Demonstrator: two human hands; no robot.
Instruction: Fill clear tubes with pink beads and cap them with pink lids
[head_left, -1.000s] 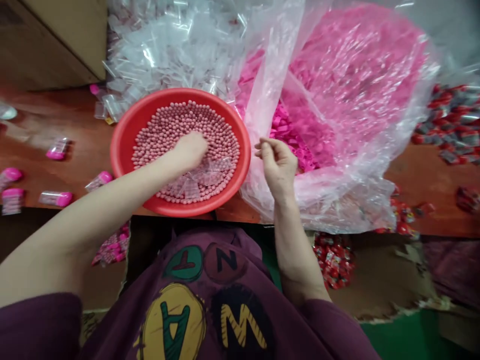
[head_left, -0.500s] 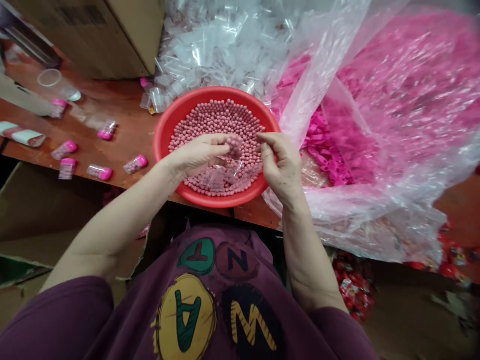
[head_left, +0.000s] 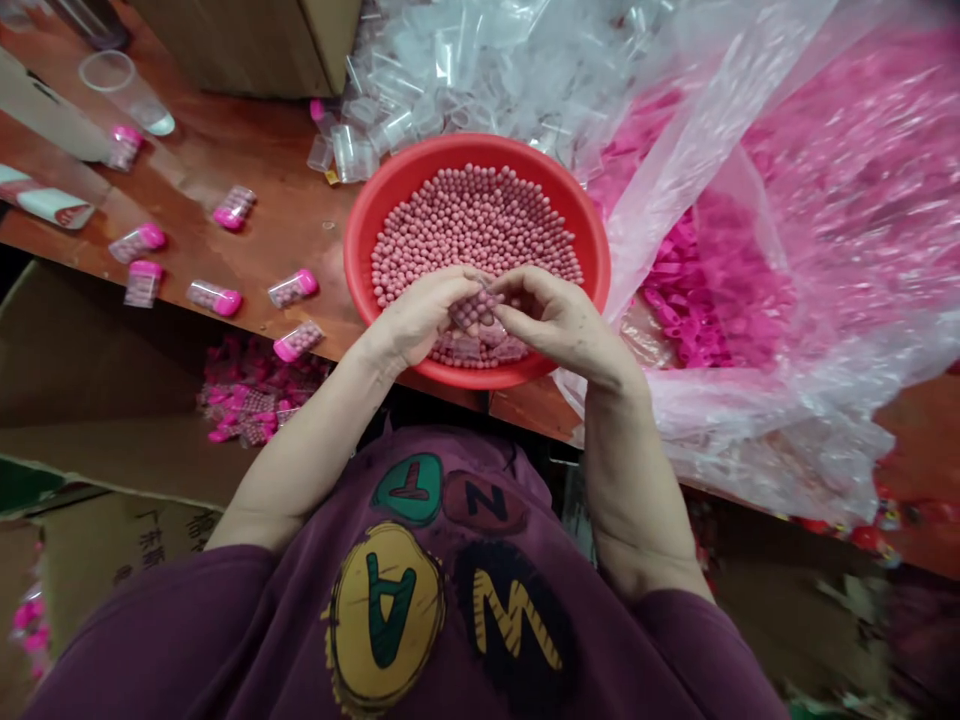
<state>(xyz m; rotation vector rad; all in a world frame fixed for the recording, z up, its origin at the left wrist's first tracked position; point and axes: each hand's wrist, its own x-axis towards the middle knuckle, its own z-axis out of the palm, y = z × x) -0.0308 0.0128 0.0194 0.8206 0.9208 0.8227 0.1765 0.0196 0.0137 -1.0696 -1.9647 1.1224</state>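
Note:
My left hand (head_left: 420,318) is closed around a small clear vial (head_left: 474,310) full of pink beads, held low over the front of a red bowl (head_left: 363,265). Thumb and fingers of my right hand (head_left: 559,325) come together at the vial's right end; whether a bead or anything else is pinched there is hidden. Loose pink beads (head_left: 480,225) spread across the bowl, and some clear plastic lies on them under my hands.
Behind the bowl is a heap of clear empty vials (head_left: 442,70). Pink caps (head_left: 686,300) fill a plastic bag (head_left: 697,150) on the right. Filled vials with pink caps (head_left: 294,288) lie left; below the table edge, a cardboard box (head_left: 97,370) holds more.
My right hand has moved left from the bowl's right side and now meets the vial in my left hand. The view has shifted, and a capped vial by my left forearm now shows.

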